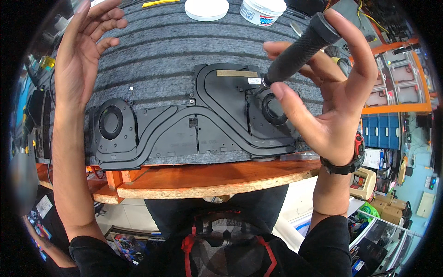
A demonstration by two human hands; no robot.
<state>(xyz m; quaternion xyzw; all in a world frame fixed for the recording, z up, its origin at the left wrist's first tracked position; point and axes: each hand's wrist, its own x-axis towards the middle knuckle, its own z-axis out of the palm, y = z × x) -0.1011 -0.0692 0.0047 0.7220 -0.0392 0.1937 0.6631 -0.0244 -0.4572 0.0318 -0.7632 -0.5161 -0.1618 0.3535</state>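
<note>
A black laptop cooling assembly (217,122) with curved heat pipes lies on the grey ribbed mat (161,60). One round fan (110,121) sits at its left end, another round fan (273,107) at its right end, partly behind my thumb. Over that right side, my right hand (332,97) grips a screwdriver (300,51) by its thick black handle, one finger on the butt. The handle leans, lower end toward the assembly; whether the tip touches cannot be made out. My left hand (85,55) is raised above the mat's left side, fingers apart, holding nothing.
At the back stand a white lid (206,8) and a white tub (262,11), with a yellow strip (159,3) to their left. The orange wooden table edge (217,182) runs in front of me. Orange-framed drawers (401,76) and blue bins (380,131) are to the right.
</note>
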